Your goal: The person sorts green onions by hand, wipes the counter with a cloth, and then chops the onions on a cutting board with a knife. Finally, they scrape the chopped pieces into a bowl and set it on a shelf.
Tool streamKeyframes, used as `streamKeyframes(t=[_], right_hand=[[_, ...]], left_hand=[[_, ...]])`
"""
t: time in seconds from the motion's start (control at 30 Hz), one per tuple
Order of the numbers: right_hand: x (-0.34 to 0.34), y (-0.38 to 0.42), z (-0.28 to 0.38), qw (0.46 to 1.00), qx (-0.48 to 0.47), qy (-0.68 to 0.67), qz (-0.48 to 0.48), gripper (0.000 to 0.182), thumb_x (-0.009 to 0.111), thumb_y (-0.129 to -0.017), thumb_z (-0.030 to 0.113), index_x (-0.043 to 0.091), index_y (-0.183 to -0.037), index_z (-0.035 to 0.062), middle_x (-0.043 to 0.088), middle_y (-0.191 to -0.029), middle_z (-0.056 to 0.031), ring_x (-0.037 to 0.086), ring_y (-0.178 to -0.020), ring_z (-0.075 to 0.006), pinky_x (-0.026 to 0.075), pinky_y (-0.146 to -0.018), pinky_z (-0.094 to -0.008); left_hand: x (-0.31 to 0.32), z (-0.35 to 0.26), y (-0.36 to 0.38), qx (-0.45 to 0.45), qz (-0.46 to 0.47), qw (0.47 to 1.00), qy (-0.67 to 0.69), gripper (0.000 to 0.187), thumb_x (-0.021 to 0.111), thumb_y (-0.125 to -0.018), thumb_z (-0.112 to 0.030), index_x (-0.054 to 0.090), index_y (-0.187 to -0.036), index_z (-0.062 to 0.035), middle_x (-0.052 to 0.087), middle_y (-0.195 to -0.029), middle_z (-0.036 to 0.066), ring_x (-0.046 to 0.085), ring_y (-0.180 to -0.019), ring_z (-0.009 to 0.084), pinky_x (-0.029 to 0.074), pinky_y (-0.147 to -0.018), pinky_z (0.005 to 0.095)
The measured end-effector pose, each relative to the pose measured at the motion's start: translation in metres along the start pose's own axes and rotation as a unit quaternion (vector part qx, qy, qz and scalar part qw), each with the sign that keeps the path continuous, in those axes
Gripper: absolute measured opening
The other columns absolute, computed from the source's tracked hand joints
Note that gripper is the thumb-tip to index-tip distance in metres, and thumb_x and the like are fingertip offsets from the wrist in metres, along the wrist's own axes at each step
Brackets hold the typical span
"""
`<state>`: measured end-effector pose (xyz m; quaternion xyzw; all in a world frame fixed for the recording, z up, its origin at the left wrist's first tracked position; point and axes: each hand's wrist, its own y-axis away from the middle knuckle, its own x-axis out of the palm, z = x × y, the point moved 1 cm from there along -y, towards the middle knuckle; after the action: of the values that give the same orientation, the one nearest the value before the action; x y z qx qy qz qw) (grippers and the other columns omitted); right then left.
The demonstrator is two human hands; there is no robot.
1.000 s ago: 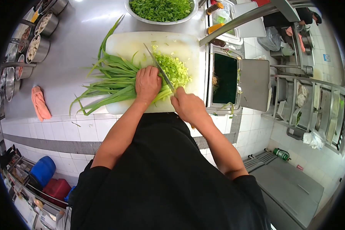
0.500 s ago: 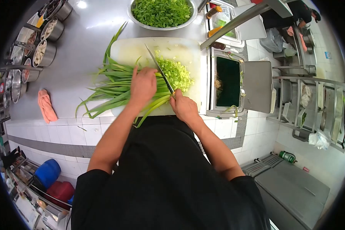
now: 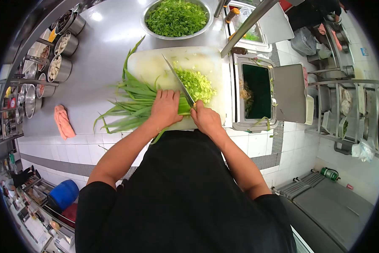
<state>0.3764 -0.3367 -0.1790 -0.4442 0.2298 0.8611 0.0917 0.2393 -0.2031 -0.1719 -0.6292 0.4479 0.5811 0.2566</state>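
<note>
My right hand [image 3: 207, 120] is closed around the handle of a knife [image 3: 177, 78], whose long blade points away from me and to the left. Beneath my left hand [image 3: 166, 109] lies a bunch of spring onions [image 3: 134, 99], gripped with the fingers pressed together over the stalks. The cut end of the bunch is beside the blade, and the long green leaves trail left onto the steel counter. Pale green chopped spring onion [image 3: 196, 85] is heaped on the white cutting board [image 3: 149, 61], just right of the knife.
A metal bowl [image 3: 145, 28] of chopped greens stands behind the board. On the left are a pink cloth [image 3: 64, 122] and several metal pots [image 3: 59, 68]. An open bin [image 3: 257, 90] with scraps adjoins the board's right side, below a slanting metal post [image 3: 252, 27].
My left hand has come closer to my body and now covers the stalks, gathering the nearer loose ones. The knife stays beside the bunch. The whole view has shifted slightly.
</note>
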Motion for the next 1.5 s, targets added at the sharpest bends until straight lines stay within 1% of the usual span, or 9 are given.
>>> streamKeyframes(t=[0.13, 0.3, 0.47, 0.57, 0.63, 0.93, 1.07, 1.23, 1.5], right_hand=[[0.001, 0.002, -0.002, 1.0, 0.002, -0.015, -0.008, 0.032, 0.053, -0.104, 0.033, 0.05, -0.114, 0.0031, 0.07, -0.077, -0.0239, 0.069, -0.075, -0.0461, 0.052, -0.07, -0.0572], [0.001, 0.002, -0.003, 1.0, 0.004, -0.024, -0.013, 0.03, 0.055, -0.102, 0.032, 0.053, -0.111, 0.0041, 0.071, -0.079, -0.0232, 0.07, -0.076, -0.0441, 0.053, -0.07, -0.056], [0.001, 0.004, -0.005, 1.0, -0.003, -0.026, -0.016, 0.029, 0.055, -0.102, 0.032, 0.053, -0.111, 0.0038, 0.071, -0.078, -0.0233, 0.07, -0.074, -0.0443, 0.053, -0.069, -0.0563], [0.0, 0.0, -0.003, 1.0, -0.005, -0.027, -0.014, 0.03, 0.055, -0.102, 0.031, 0.053, -0.111, 0.0031, 0.07, -0.076, -0.0234, 0.069, -0.073, -0.0443, 0.053, -0.067, -0.0563], [0.001, 0.003, -0.006, 1.0, -0.004, -0.027, -0.014, 0.03, 0.055, -0.102, 0.031, 0.053, -0.111, 0.0028, 0.07, -0.076, -0.0235, 0.069, -0.072, -0.0444, 0.053, -0.067, -0.0562], [0.001, 0.001, -0.005, 1.0, -0.013, -0.026, -0.007, 0.031, 0.054, -0.102, 0.031, 0.051, -0.111, 0.0018, 0.07, -0.075, -0.0234, 0.069, -0.072, -0.0451, 0.053, -0.067, -0.0557], [0.001, 0.001, -0.004, 1.0, -0.009, -0.02, -0.012, 0.031, 0.055, -0.103, 0.032, 0.051, -0.111, 0.0022, 0.07, -0.075, -0.0232, 0.068, -0.072, -0.0451, 0.052, -0.067, -0.0559], [0.001, -0.001, -0.005, 1.0, -0.001, -0.016, 0.002, 0.031, 0.055, -0.103, 0.032, 0.051, -0.111, 0.0024, 0.07, -0.076, -0.0235, 0.068, -0.073, -0.0453, 0.052, -0.068, -0.0564], [-0.004, 0.001, -0.001, 1.0, -0.012, -0.022, -0.005, 0.031, 0.054, -0.103, 0.031, 0.051, -0.113, 0.0015, 0.069, -0.075, -0.0251, 0.067, -0.073, -0.0475, 0.052, -0.069, -0.0572]], left_hand=[[0.015, 0.008, 0.012, 0.034, -0.024, 0.997, 0.069, 0.041, 0.081, -0.073, -0.025, 0.063, -0.103, -0.0035, 0.067, -0.098, 0.015, 0.065, -0.1, 0.0357, 0.051, -0.09, 0.0461], [0.001, 0.092, 0.006, 0.081, -0.06, 0.995, 0.003, 0.021, 0.069, -0.074, -0.006, 0.064, -0.094, -0.0041, 0.066, -0.085, 0.019, 0.066, -0.084, 0.0403, 0.053, -0.078, 0.0502], [-0.024, 0.14, 0.003, 0.002, -0.206, 0.977, -0.052, 0.028, 0.067, -0.075, -0.005, 0.064, -0.103, -0.0059, 0.066, -0.091, 0.016, 0.066, -0.085, 0.0377, 0.052, -0.078, 0.0485], [0.024, 0.096, 0.006, -0.018, -0.14, 0.99, -0.027, 0.036, 0.07, -0.076, -0.008, 0.063, -0.111, -0.0057, 0.067, -0.101, 0.015, 0.065, -0.094, 0.0365, 0.051, -0.087, 0.0474], [0.033, 0.076, 0.01, -0.031, -0.276, 0.958, 0.066, 0.049, 0.074, -0.075, -0.013, 0.061, -0.121, -0.0047, 0.064, -0.115, 0.015, 0.061, -0.108, 0.0366, 0.047, -0.097, 0.0484], [0.036, 0.086, 0.011, 0.007, -0.198, 0.98, 0.028, 0.073, 0.081, -0.072, -0.024, 0.053, -0.136, -0.0022, 0.058, -0.129, 0.017, 0.053, -0.121, 0.0381, 0.04, -0.109, 0.0508], [0.047, 0.067, 0.002, -0.064, -0.244, 0.967, 0.027, 0.079, 0.082, -0.072, -0.03, 0.051, -0.139, -0.0004, 0.056, -0.132, 0.02, 0.05, -0.123, 0.0401, 0.036, -0.111, 0.0508], [0.03, 0.06, 0.015, -0.037, -0.209, 0.976, 0.058, 0.095, 0.08, -0.077, -0.054, 0.045, -0.148, -0.0019, 0.05, -0.143, 0.021, 0.044, -0.132, 0.0406, 0.031, -0.117, 0.0526], [0.052, 0.072, 0.0, -0.065, -0.335, 0.923, 0.18, 0.033, 0.058, -0.099, -0.027, 0.069, -0.119, -0.0025, 0.068, -0.12, 0.015, 0.06, -0.113, 0.0361, 0.041, -0.109, 0.0487]])
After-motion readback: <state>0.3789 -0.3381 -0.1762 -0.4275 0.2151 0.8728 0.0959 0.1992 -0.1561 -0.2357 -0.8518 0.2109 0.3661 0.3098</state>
